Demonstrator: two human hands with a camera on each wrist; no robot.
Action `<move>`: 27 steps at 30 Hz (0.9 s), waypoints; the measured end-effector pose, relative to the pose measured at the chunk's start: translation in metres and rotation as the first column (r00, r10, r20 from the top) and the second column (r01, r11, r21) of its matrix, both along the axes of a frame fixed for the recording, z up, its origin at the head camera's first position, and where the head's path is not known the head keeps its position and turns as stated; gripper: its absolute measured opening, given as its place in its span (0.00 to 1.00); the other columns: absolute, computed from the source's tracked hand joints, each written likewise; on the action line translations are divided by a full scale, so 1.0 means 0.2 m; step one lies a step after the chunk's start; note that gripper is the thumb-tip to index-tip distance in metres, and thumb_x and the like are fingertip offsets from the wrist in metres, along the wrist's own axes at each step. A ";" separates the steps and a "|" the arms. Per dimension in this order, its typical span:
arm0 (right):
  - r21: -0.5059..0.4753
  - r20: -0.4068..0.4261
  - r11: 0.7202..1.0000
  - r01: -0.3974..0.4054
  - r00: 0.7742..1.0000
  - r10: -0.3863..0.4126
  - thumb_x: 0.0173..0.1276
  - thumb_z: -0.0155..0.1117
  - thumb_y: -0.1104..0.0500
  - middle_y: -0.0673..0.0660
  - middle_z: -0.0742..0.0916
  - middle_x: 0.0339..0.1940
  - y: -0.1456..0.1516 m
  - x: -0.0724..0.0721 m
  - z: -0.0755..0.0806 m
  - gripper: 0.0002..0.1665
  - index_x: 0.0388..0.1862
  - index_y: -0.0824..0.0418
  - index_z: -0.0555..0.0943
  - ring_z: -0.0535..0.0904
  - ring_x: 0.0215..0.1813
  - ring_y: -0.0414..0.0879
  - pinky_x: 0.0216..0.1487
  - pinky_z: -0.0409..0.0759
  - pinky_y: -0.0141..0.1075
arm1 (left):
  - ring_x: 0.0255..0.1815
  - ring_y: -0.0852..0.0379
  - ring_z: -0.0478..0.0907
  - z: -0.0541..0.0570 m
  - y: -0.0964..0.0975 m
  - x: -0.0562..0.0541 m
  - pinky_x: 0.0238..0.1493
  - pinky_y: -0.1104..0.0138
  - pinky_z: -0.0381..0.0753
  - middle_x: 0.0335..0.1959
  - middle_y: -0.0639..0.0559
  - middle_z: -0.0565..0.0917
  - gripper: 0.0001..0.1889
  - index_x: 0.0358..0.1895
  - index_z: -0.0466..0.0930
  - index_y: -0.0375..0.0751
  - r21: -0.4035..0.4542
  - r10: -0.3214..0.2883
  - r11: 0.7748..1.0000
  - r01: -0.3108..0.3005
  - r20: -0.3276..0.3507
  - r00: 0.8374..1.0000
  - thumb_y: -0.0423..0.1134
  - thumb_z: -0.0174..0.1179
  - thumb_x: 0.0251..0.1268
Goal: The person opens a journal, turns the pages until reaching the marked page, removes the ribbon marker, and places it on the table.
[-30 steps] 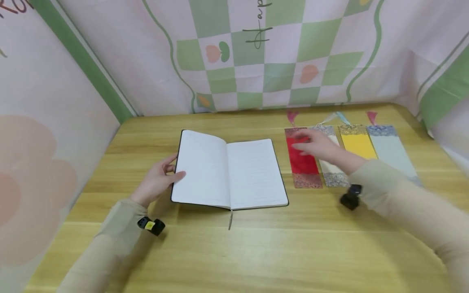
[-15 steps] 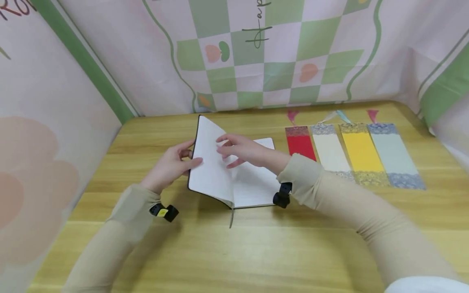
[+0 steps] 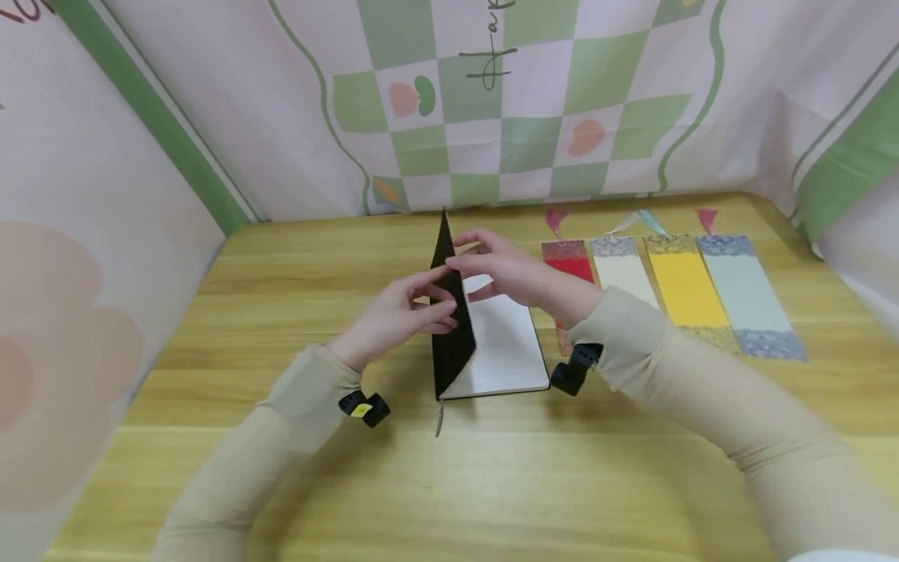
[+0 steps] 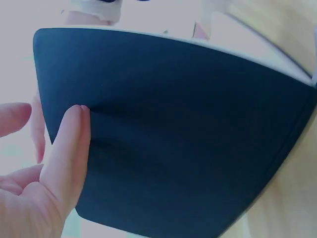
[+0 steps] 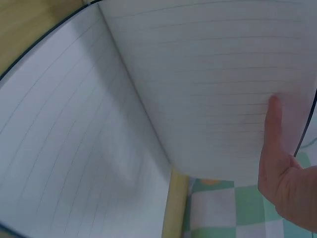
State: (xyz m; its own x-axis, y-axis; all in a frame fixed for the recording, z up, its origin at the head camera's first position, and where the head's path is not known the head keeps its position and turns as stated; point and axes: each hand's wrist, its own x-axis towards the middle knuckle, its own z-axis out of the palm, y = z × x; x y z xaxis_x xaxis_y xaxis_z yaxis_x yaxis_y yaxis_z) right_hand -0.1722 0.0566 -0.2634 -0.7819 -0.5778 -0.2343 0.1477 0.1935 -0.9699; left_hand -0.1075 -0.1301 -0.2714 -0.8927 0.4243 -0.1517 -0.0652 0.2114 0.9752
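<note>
A notebook with a black cover [image 3: 448, 312] stands half folded, its left side upright and its lined right page [image 3: 499, 351] flat on the table. My left hand [image 3: 396, 316] is at the outer face of that cover; in the left wrist view its extended fingers [image 4: 69, 153] press there, thumb apart. On the inner side is my right hand [image 3: 516, 273], near the raised edge. The right wrist view has one straight finger [image 5: 273, 121] against the lined inner page [image 5: 208, 89]. A thin ribbon [image 3: 439, 419] hangs from the spine.
To the right lie several tasselled bookmarks: red [image 3: 570, 269], white [image 3: 627, 273], yellow [image 3: 684, 289] and pale blue-green [image 3: 747, 293]. My right forearm partly covers the first ones. A patterned curtain [image 3: 527, 148] hangs behind the wooden table [image 3: 449, 492].
The notebook's left side has swung up from nearly flat to upright, with my left hand following rightward. My right hand has come left from over the bookmarks to the notebook.
</note>
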 end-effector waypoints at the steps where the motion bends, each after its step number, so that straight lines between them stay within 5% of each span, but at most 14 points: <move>1: 0.019 -0.001 1.000 0.016 1.000 -0.016 0.74 0.48 0.59 0.67 0.67 0.65 0.02 0.00 0.00 0.30 0.70 0.65 0.54 0.66 0.65 0.59 0.58 0.74 0.54 | 0.44 0.49 0.82 -0.01 0.02 0.00 0.50 0.61 0.81 0.53 0.37 0.73 0.32 0.73 0.55 0.39 -0.006 -0.013 1.000 0.013 -0.011 1.000 0.30 0.54 0.67; 7: 0.077 -0.001 0.993 0.089 0.996 -0.089 0.72 0.49 0.64 0.69 0.66 0.66 0.14 -0.01 -0.05 0.31 0.70 0.66 0.53 0.65 0.66 0.59 0.59 0.72 0.55 | 0.51 0.49 0.80 -0.10 0.06 0.00 0.52 0.65 0.79 0.58 0.39 0.75 0.30 0.68 0.64 0.37 -0.135 -0.138 0.984 0.121 -0.124 0.983 0.30 0.61 0.61; 11: 0.156 -0.031 0.981 0.116 0.993 -0.112 0.72 0.50 0.65 0.69 0.68 0.63 0.23 -0.02 -0.11 0.31 0.70 0.67 0.53 0.70 0.62 0.59 0.57 0.75 0.53 | 0.63 0.46 0.71 -0.17 0.04 0.01 0.59 0.63 0.74 0.66 0.41 0.70 0.30 0.67 0.65 0.35 -0.280 -0.264 0.935 0.217 -0.140 0.954 0.31 0.63 0.60; 13: 0.226 -0.069 0.967 0.120 0.992 -0.107 0.71 0.53 0.65 0.67 0.72 0.57 0.27 -0.03 -0.15 0.31 0.69 0.67 0.54 0.75 0.55 0.55 0.53 0.78 0.51 | 0.67 0.46 0.66 -0.20 0.03 0.02 0.63 0.60 0.71 0.67 0.42 0.68 0.31 0.67 0.66 0.35 -0.395 -0.330 0.885 0.246 -0.161 0.930 0.34 0.64 0.60; 17: 0.364 -0.122 0.923 0.123 0.989 -0.084 0.67 0.59 0.66 0.61 0.75 0.43 0.33 -0.07 -0.23 0.32 0.65 0.70 0.57 0.78 0.40 0.45 0.46 0.82 0.46 | 0.70 0.45 0.62 -0.22 0.04 0.04 0.68 0.56 0.64 0.69 0.40 0.65 0.33 0.67 0.67 0.38 -0.625 -0.465 0.738 0.254 -0.199 0.863 0.40 0.66 0.58; 23: 0.501 -0.121 0.858 0.110 0.991 -0.056 0.64 0.64 0.65 0.60 0.75 0.37 0.36 -0.10 -0.32 0.32 0.61 0.72 0.61 0.77 0.32 0.45 0.38 0.84 0.39 | 0.75 0.41 0.49 -0.23 0.10 0.07 0.71 0.55 0.57 0.74 0.39 0.53 0.34 0.69 0.65 0.47 -0.797 -0.606 0.530 0.289 -0.118 0.787 0.44 0.66 0.59; 25: 0.534 -0.127 0.838 0.113 0.990 -0.053 0.63 0.64 0.65 0.63 0.76 0.40 0.34 -0.09 -0.33 0.32 0.61 0.72 0.62 0.79 0.32 0.46 0.36 0.84 0.38 | 0.76 0.39 0.45 -0.22 0.11 0.09 0.72 0.55 0.56 0.75 0.39 0.52 0.33 0.69 0.66 0.48 -0.819 -0.636 0.491 0.296 -0.106 0.764 0.42 0.65 0.59; 27: 0.568 -0.143 0.813 0.125 0.988 -0.052 0.63 0.65 0.65 0.66 0.77 0.44 0.33 -0.09 -0.34 0.32 0.62 0.72 0.62 0.81 0.31 0.46 0.35 0.84 0.37 | 0.75 0.37 0.45 -0.22 0.11 0.10 0.71 0.54 0.57 0.74 0.38 0.52 0.31 0.68 0.68 0.48 -0.831 -0.651 0.477 0.287 -0.115 0.750 0.39 0.65 0.59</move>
State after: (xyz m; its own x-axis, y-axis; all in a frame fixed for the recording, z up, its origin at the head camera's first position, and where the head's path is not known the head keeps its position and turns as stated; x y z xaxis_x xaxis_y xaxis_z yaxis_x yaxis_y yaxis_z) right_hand -0.1902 0.1219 -0.3309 -0.8652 -0.2939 -0.4062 0.0855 0.7119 -0.6971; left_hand -0.0883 -0.1088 -0.3163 -0.6385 0.6943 -0.3322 0.5928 0.7189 0.3631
